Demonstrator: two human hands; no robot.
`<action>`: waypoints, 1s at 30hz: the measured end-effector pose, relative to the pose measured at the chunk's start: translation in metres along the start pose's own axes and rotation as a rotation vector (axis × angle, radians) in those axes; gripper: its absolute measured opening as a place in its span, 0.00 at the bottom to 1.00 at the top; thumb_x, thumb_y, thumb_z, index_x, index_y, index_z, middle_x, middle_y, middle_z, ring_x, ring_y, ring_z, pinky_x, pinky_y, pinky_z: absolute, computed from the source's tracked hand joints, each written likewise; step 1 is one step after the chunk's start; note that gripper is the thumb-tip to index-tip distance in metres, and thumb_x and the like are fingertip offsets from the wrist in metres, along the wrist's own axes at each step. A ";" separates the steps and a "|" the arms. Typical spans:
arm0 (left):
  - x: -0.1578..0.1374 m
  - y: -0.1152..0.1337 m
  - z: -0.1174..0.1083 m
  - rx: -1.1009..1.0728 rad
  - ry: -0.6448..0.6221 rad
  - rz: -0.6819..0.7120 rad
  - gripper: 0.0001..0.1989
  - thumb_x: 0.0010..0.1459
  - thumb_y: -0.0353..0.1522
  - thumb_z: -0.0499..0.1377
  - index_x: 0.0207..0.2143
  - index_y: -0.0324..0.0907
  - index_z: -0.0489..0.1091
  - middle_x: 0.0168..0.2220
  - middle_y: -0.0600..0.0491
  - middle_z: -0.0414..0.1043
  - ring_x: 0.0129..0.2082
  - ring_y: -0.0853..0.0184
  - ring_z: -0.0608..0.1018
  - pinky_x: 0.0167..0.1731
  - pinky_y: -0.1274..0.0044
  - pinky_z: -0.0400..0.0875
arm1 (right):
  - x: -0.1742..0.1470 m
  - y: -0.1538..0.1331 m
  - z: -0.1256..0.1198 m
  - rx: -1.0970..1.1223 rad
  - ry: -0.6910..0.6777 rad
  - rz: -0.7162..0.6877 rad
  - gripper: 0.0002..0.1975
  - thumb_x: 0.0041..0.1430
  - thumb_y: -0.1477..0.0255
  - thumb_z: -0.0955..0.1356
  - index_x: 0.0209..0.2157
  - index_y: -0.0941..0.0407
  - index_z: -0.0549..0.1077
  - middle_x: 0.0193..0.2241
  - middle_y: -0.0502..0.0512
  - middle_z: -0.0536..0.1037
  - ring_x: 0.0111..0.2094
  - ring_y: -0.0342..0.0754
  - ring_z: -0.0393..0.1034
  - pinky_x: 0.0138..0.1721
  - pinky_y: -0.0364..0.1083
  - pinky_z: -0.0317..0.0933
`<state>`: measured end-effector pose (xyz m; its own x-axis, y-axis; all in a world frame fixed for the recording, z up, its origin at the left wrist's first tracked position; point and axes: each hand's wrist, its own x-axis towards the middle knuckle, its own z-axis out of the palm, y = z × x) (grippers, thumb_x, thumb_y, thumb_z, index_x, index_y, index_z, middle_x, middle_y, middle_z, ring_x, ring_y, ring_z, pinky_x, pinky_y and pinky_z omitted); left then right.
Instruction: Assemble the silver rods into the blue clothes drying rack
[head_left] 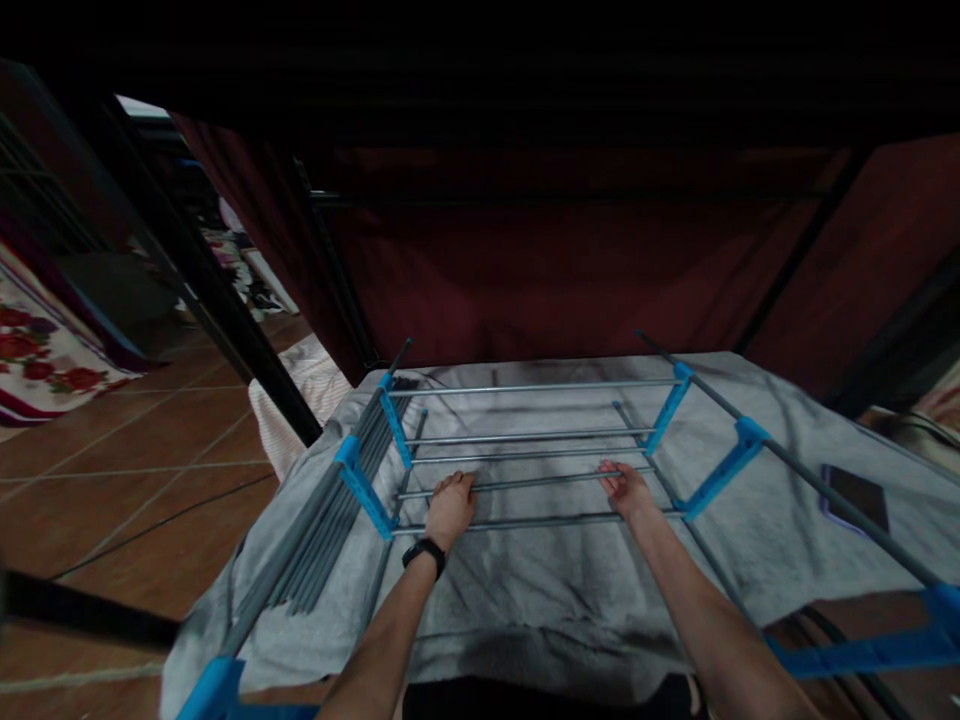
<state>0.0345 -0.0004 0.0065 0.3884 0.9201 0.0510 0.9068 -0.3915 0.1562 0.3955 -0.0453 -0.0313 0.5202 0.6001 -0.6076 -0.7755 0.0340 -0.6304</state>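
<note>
A frame of grey metal tubes with blue plastic brackets (365, 487) stands over a grey blanket. Several cross tubes (536, 437) span between its left and right sides. My left hand (450, 503), with a black band on its wrist, is closed over the left part of a grey tube (547, 482). Near that tube's right end, my right hand (626, 487) has its fingers bent around it from below. The held tube slants slightly, its right end higher in the picture. A nearer cross tube (540, 522) passes by both wrists.
Loose grey tubes (322, 545) lie in a bundle at the left of the blanket (525, 590). A phone (855, 498) rests at the right. Dark posts (217, 320) and a red curtain (510, 290) enclose the space. Tiled floor (172, 440) shows at left.
</note>
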 end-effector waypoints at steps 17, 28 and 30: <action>-0.001 0.006 0.000 -0.024 0.020 -0.010 0.15 0.64 0.27 0.50 0.50 0.41 0.71 0.49 0.44 0.73 0.51 0.58 0.75 0.55 0.67 0.64 | -0.006 -0.004 -0.002 -0.058 0.025 -0.020 0.09 0.54 0.83 0.63 0.28 0.54 0.67 0.21 0.48 0.77 0.21 0.41 0.72 0.29 0.40 0.71; -0.002 0.006 -0.001 -0.045 0.008 -0.007 0.15 0.63 0.27 0.51 0.49 0.42 0.71 0.50 0.45 0.73 0.53 0.58 0.74 0.57 0.67 0.63 | -0.006 -0.003 -0.004 -0.111 0.040 -0.042 0.08 0.53 0.81 0.64 0.28 0.54 0.66 0.20 0.46 0.76 0.21 0.42 0.72 0.29 0.40 0.72; -0.002 0.007 -0.001 -0.039 0.013 -0.009 0.15 0.63 0.27 0.51 0.50 0.41 0.71 0.51 0.44 0.73 0.53 0.58 0.74 0.57 0.67 0.64 | -0.008 -0.003 -0.004 -0.112 0.040 -0.050 0.07 0.52 0.81 0.64 0.28 0.54 0.65 0.19 0.46 0.76 0.20 0.42 0.72 0.28 0.40 0.72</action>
<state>0.0399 -0.0047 0.0089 0.3779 0.9238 0.0624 0.9030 -0.3826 0.1954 0.3950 -0.0531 -0.0263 0.5728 0.5676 -0.5915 -0.7048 -0.0274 -0.7088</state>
